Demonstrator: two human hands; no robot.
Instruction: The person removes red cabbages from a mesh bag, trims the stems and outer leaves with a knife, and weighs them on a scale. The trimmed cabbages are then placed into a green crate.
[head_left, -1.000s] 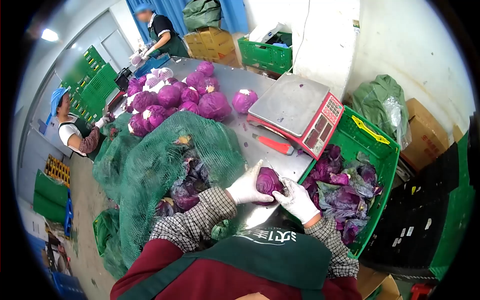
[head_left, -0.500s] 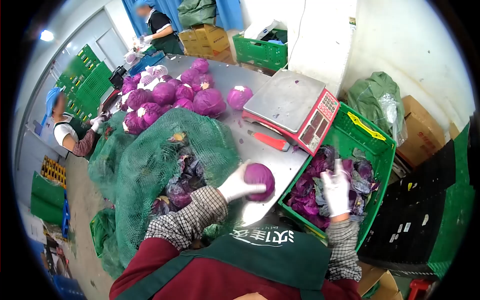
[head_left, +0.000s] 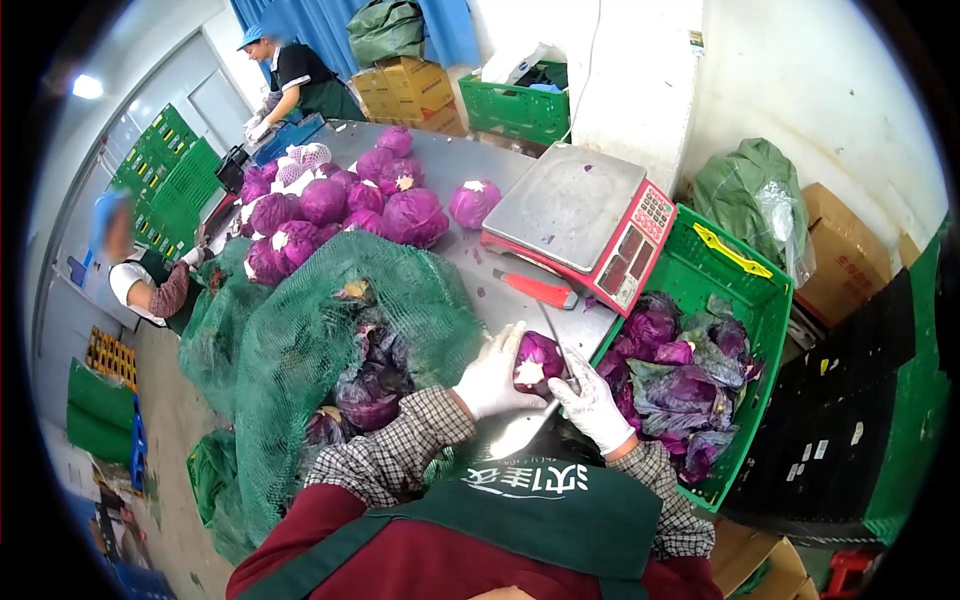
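Note:
A purple cabbage [head_left: 538, 362] is gripped by my gloved left hand [head_left: 498, 375], its pale cut stem facing up, over the table's near edge. On its right side, my gloved right hand [head_left: 592, 402] is closed on a knife [head_left: 552, 330], whose thin blade runs up and left beside the cabbage. Left of my hands, a green mesh sack [head_left: 300, 340] lies open with dark cabbages [head_left: 370, 390] inside. The green crate [head_left: 770, 350] on the right holds loose purple leaves [head_left: 680, 395].
A red scale [head_left: 575, 215] and a red-handled cutter [head_left: 540, 290] are on the metal table [head_left: 470, 265]. More cabbages [head_left: 325, 200] are piled beyond the sack. One co-worker [head_left: 305, 80] stands at the far end, another person [head_left: 150, 280] at the left.
My right hand has moved left from above the crate to the cabbage, bringing the knife. The cabbage has turned so its stem end shows. The far co-worker leans further over the table.

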